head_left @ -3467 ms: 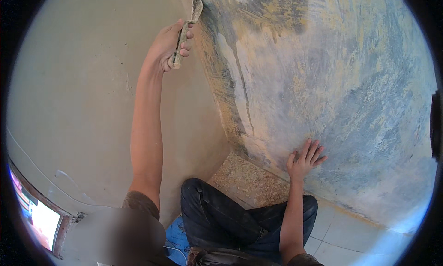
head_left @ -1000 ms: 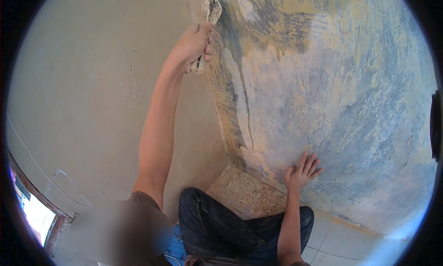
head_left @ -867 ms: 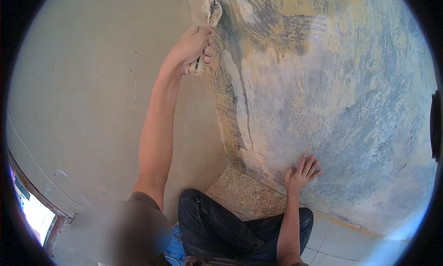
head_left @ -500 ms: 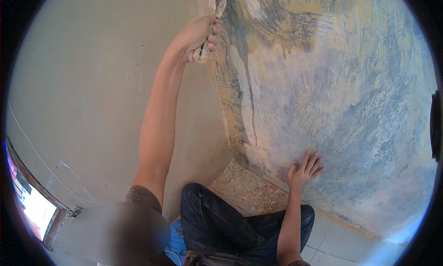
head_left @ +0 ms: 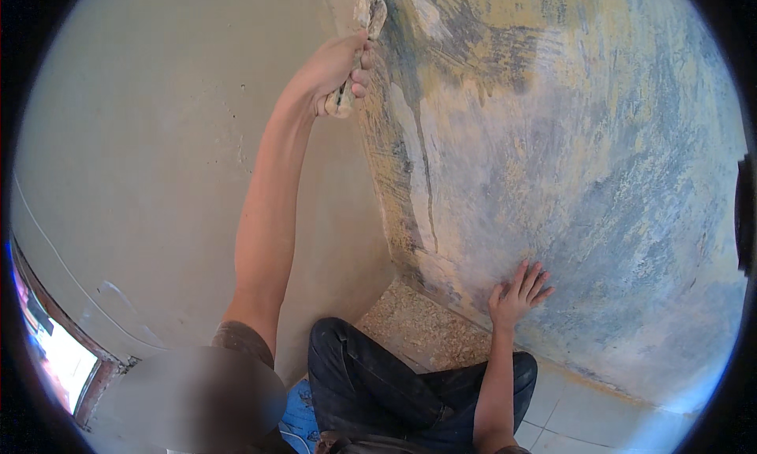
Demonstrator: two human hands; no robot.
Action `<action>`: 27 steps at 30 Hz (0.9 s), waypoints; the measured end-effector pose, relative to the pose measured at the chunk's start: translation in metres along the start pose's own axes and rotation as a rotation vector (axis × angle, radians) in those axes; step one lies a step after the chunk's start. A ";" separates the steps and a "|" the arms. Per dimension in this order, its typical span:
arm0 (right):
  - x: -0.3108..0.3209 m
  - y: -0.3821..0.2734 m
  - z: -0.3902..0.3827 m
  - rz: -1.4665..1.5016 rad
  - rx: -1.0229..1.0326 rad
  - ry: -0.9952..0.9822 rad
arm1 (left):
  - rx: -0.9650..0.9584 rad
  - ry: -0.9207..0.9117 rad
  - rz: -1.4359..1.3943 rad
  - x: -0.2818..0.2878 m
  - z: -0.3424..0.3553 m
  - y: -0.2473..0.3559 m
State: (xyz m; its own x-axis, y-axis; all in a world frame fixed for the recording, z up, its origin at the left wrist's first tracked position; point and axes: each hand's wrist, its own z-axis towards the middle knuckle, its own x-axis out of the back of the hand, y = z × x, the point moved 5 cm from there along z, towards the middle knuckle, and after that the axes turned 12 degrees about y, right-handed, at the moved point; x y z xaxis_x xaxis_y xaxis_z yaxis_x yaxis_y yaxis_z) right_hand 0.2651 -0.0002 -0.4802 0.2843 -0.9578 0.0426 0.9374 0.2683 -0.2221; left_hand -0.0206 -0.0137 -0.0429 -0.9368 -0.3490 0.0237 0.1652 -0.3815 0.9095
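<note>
High in the corner where two walls meet, my left hand (head_left: 341,66) is wrapped round the handle of a hand tool (head_left: 369,14) crusted with pale plaster. The tool looks like a scraper; its working edge cannot be made out. Its upper end is at the edge of the patchy wall (head_left: 536,162), which has grey, white and yellowish areas with rough streaks. Low on that same wall, my right hand (head_left: 514,299) lies flat with its fingers spread, holding nothing.
A smooth beige wall (head_left: 173,162) rises on the left, with a thin cable along its lower part. Crumbled debris (head_left: 422,328) covers the floor in the corner, in front of my folded legs (head_left: 378,379). Pale floor tiles (head_left: 544,399) are at the right; a bright opening (head_left: 67,359) is at the lower left.
The view has shifted slightly. My left hand and the tool appear a little lower, still in the corner. My right hand stays flat on the wall.
</note>
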 end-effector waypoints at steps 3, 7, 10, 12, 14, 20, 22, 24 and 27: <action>0.000 -0.004 0.002 0.021 -0.018 -0.012 | 0.007 -0.002 0.013 0.005 0.007 -0.003; 0.001 -0.005 0.004 0.026 -0.011 -0.004 | 0.014 -0.006 -0.023 0.006 0.011 0.005; 0.001 -0.003 0.003 0.015 -0.011 0.001 | 0.042 -0.060 -0.039 0.003 0.007 0.005; 0.000 -0.001 0.001 0.006 0.014 0.007 | 0.034 -0.054 0.038 0.002 0.004 0.001; 0.000 -0.004 0.002 0.007 0.005 -0.004 | 0.024 -0.025 0.013 0.004 0.007 0.004; -0.001 -0.002 -0.001 0.009 -0.021 -0.018 | 0.009 0.012 -0.021 0.006 0.011 0.002; -0.001 -0.001 -0.002 0.019 -0.023 -0.024 | -0.014 0.038 0.016 0.004 0.011 0.002; -0.003 -0.001 -0.003 0.013 -0.016 -0.007 | -0.014 0.071 -0.008 0.000 0.013 0.005; -0.002 -0.001 -0.003 0.016 -0.018 -0.002 | 0.010 0.011 -0.005 0.007 0.017 0.007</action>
State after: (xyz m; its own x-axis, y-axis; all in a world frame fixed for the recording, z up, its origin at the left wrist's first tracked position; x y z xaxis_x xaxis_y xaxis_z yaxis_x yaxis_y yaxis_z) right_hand 0.2628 0.0013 -0.4834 0.2993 -0.9533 0.0408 0.9291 0.2815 -0.2398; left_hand -0.0311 -0.0042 -0.0288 -0.9342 -0.3566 0.0146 0.1572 -0.3743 0.9139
